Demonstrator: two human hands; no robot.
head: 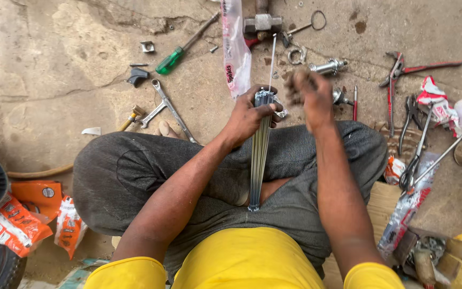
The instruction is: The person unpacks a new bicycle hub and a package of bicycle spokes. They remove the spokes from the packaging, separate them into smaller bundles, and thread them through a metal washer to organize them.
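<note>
Spokes (259, 155), a tight bundle of thin metal rods, are standing upright between the person's crossed legs, the lower ends resting at the lap and the tops level with the hands. The left hand (249, 115) is clenching around the top of the bundle, fingers wrapped over the threaded ends. One single rod (272, 61) is sticking up higher than the rest. The right hand (308, 96) is blurring with motion just beside the bundle's top; I cannot tell whether its fingers are pinching anything or hanging loose.

Risks, as I judge them: the grip is covering only the top, so the lower ends could be fanning out and sliding off the grey trousers (151, 171) onto the ground. The raised rod could be slipping free and dropping among the clutter. Sharp ends are sitting close to the palm, and a quick pull could be scratching it.

Further out, a wrench (168, 107), a green-handled screwdriver (173, 58), red-handled pliers (397, 77) and a clear plastic bag (235, 45) are lying on the concrete floor (54, 80), where a fallen rod could be getting lost.
</note>
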